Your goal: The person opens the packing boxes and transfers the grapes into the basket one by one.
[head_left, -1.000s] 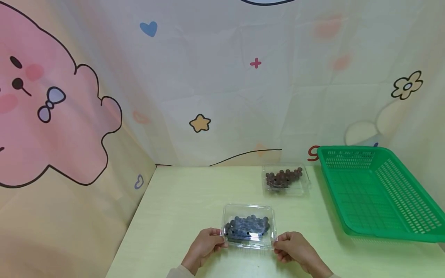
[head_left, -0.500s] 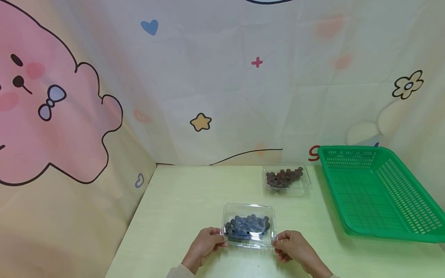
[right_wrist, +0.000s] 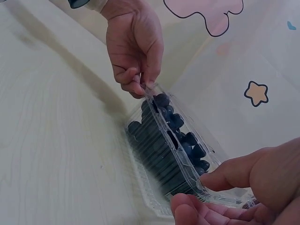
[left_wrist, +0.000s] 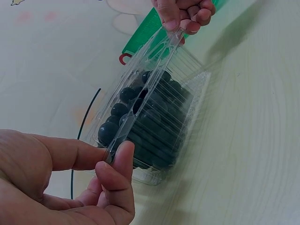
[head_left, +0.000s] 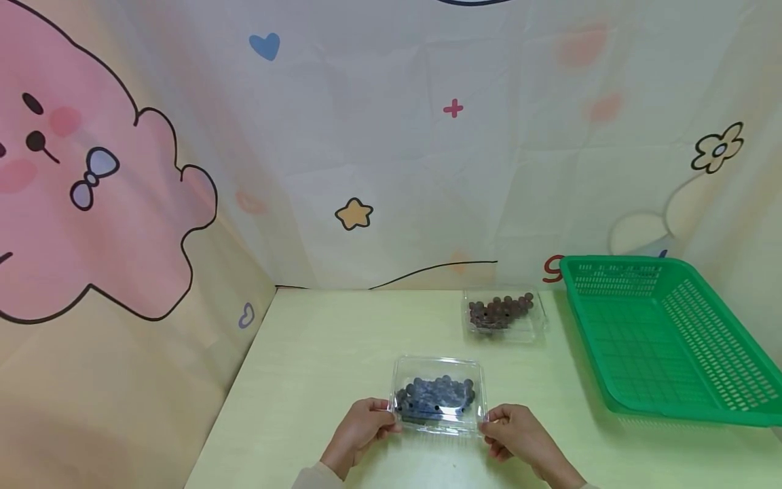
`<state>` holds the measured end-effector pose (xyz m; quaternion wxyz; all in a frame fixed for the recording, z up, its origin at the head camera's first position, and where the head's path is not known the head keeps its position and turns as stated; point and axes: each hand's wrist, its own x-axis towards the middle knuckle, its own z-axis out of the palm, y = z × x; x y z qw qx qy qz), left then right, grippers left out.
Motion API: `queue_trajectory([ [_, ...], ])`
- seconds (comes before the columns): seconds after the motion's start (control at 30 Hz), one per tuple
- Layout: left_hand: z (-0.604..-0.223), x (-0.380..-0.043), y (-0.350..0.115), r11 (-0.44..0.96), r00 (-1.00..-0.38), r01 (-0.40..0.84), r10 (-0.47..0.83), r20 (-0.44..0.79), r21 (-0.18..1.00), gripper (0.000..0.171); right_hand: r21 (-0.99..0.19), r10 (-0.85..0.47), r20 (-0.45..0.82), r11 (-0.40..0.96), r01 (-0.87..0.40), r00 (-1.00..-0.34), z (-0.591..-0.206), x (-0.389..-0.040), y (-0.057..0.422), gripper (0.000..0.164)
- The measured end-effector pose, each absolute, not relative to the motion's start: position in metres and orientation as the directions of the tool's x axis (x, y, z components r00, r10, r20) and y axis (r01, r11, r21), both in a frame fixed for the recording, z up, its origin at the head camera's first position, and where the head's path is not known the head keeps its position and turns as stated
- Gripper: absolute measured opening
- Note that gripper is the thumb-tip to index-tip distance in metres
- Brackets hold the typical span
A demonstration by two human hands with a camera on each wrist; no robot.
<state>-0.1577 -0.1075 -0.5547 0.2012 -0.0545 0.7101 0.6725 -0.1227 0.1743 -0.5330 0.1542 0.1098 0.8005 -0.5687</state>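
Observation:
A clear plastic clamshell box of dark blue-black grapes is between my two hands near the front of the table, its lid down. My left hand pinches its front left corner; in the left wrist view, thumb and fingers grip the rim where lid and base meet. On the opposite corner, my right hand pinches that same rim, thumb above and fingers curled below. Ribbed side walls and small dark vent holes show along the seam. Farther back sits a second clear box with reddish grapes.
A green perforated plastic basket stands at the right side of the pale wooden table, with nothing seen inside it. Behind and to the left hangs a cartoon-printed cloth, meeting the table's back edge.
Both hands keep their hold on the box corners. The whole head view has shifted very slightly; otherwise the boxes and basket stay where they were.

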Motion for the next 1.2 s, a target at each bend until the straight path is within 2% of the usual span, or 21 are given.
queue_trajectory([
  [0.17, -0.554, -0.157, -0.108, 0.089, -0.914, -0.346, 0.194, -0.357, 0.934, 0.022, -0.869, 0.044, -0.364, 0.345, 0.356, -0.93, -0.531, -0.123, 0.174, 0.014],
  [0.57, -0.551, -0.155, -0.107, 0.07, -0.918, -0.334, 0.201, -0.342, 0.94, 0.022, -0.855, 0.041, -0.293, 0.435, 0.281, -0.955, -0.516, -0.122, 0.182, 0.023],
  [1.2, -0.554, -0.156, -0.107, 0.088, -0.917, -0.34, 0.188, -0.351, 0.936, 0.021, -0.766, -0.026, -0.106, 0.639, 0.065, -0.994, -0.487, -0.13, 0.183, 0.016],
])
